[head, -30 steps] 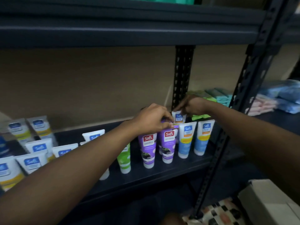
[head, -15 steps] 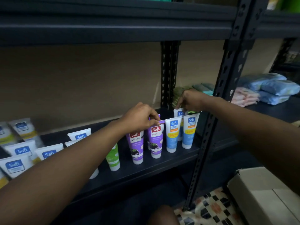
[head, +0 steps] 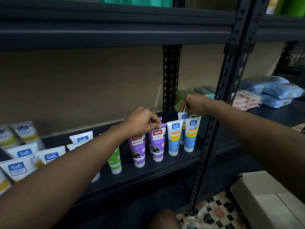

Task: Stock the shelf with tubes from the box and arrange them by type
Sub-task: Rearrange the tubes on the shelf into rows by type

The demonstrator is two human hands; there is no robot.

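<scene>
Two purple tubes (head: pixel 139 150) stand side by side near the front edge of the dark shelf (head: pixel 148 176). Each rests on its white cap with the flat crimped end up, so the long axis runs upright and the red Safi label faces us. We see the left hand (head: pixel 141 122) over their tops, fingers curled, with thumb and forefinger pinching the crimp of a purple tube (head: pixel 159 119). We cannot tell whether that is the right one of the pair or another just behind it.

Just right of them stand two blue tubes (head: pixel 175 141), white at the top and pale blue below, with an orange band and yellow script. They too are cap down with the label towards us. Farther in, a third blue tube (head: pixel 183 116) stands upright, mostly hidden. The right hand (head: pixel 195 104) has its fingers curled and nips that tube's top edge.

Left of the purple pair a green tube (head: pixel 115 161) stands cap down, partly covered by the left forearm. Farther left we see white tubes (head: pixel 24 152) with blue labels, in rows and blurred. Low at near right sits a pale cardboard box (head: pixel 257 192). On the next bay to the right lie blue packs (head: pixel 279 91) and pink packs (head: pixel 245 101).
</scene>
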